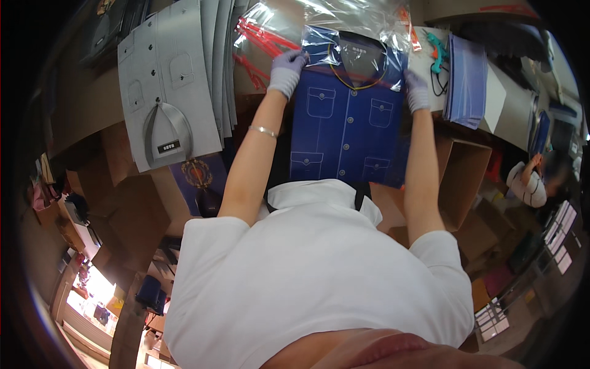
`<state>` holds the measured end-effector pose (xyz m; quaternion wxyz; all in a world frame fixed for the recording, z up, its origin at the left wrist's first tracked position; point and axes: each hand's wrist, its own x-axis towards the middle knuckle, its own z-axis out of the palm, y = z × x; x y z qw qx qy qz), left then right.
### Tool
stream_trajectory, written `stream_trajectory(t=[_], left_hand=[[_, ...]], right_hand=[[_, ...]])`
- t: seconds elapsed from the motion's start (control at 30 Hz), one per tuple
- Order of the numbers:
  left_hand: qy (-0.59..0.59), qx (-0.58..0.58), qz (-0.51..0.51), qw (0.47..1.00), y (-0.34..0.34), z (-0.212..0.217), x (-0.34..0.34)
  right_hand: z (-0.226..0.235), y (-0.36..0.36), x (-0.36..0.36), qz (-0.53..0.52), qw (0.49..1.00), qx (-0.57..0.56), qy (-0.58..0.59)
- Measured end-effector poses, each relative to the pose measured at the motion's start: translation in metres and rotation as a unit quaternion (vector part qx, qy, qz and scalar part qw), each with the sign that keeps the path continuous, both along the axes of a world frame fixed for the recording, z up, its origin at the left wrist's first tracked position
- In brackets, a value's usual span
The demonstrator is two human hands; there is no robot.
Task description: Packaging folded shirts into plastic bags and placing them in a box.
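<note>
A flat dark blue jacket-shaped piece [332,123], with a collar, buttons and outlined pockets, lies in front of my body. Clear plastic bag film [362,21] covers its collar end, and a thin yellow cord [362,88] curves below the collar. My left hand [287,71], in a white and lilac glove, is closed at the upper left edge, pinching the bag film beside the blue piece. At the upper right edge my gloved right hand [416,91] is closed on the film's side, its fingertips partly hidden.
Grey jacket-shaped pieces [138,74] lie stacked on the left. Red strips [264,37] show by the plastic. On the right are a teal tool [437,52], a stack of blue-violet sheets [465,80] and an open cardboard box [464,178]. Another person [528,184] is farther right.
</note>
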<state>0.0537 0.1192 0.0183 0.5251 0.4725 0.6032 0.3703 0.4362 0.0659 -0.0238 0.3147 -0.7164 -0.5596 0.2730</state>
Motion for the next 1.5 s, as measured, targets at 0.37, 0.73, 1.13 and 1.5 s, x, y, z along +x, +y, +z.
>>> stream_trajectory(t=[0.37,0.73,1.13,1.5], left_hand=[[-0.015,-0.083,-0.064,0.994,-0.096,0.038,-0.054],[0.212,0.058,-0.125,0.968,-0.034,0.027,-0.032],[0.204,0.031,-0.05,0.977,-0.006,-0.029,-0.004],[0.065,-0.107,-0.216,0.968,-0.196,-0.009,-0.07]], right_hand=[[0.041,-0.166,-0.09,-0.224,0.899,-0.097,0.363],[0.033,-0.097,-0.004,-0.19,0.973,-0.087,-0.099],[0.021,-0.057,-0.046,-0.237,0.948,-0.102,0.184],[0.003,-0.279,-0.095,-0.219,0.939,-0.172,0.199]])
